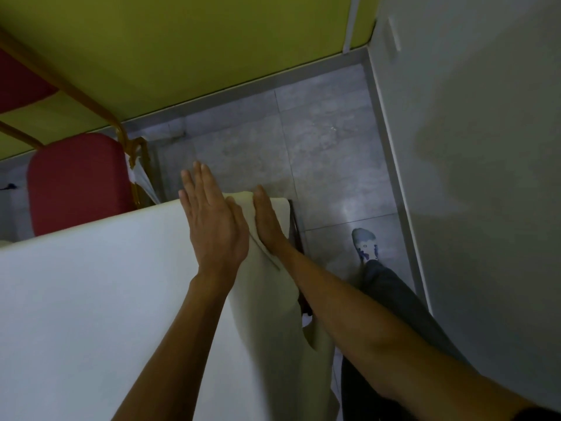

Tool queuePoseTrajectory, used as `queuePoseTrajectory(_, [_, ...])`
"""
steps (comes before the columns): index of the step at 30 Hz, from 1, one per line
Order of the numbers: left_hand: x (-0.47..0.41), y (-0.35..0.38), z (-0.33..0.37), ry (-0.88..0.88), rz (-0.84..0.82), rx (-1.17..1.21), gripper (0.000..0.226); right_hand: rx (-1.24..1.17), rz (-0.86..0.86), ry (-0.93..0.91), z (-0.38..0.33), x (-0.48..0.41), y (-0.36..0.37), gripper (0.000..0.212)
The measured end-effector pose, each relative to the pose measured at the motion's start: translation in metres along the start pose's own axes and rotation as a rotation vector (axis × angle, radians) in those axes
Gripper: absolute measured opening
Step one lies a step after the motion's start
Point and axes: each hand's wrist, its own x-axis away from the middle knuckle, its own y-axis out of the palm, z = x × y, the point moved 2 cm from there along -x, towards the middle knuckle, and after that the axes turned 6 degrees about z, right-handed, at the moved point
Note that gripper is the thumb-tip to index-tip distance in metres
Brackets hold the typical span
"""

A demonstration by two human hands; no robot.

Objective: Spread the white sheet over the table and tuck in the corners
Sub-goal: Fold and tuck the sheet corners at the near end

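A: The white sheet (91,299) already covers the table top, and its edge hangs down past the far corner. It looks light and limp, likely to slide.

B: Yes. The left hand (212,226) lies flat and open on it, gripping nothing; the right hand (268,221) presses the draped fold flat, fingers straight. The hanging corner seems the place to pinch.

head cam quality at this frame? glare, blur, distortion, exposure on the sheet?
Head view: dim and soft overall; white sheet nearly blown out, little texture visible; glare patch on the floor tiles near the shoe; wide-angle bending of the wall edges; left hand and right hand slightly soft.
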Motion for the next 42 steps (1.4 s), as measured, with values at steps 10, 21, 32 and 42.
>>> queuePoseTrajectory(10, [0.002, 0.0, 0.0, 0.051, 0.022, -0.008, 0.061, 0.073, -0.079, -0.246, -0.096, 0.038, -0.038, 0.052])
queuePoseTrajectory(21, [0.0, 0.003, -0.001, 0.008, 0.034, 0.011, 0.06, 0.33, -0.013, 0.163, 0.059, -0.016, -0.027, 0.082])
queuePoseTrajectory(32, [0.001, 0.0, 0.001, 0.011, 0.019, 0.018, 0.076, -0.045, -0.2, -0.337, -0.106, 0.059, -0.02, 0.049])
queuePoseTrajectory(42, [0.001, -0.003, 0.003, -0.002, 0.028, -0.005, 0.081, 0.163, -0.041, -0.32, -0.046, 0.024, 0.004, 0.042])
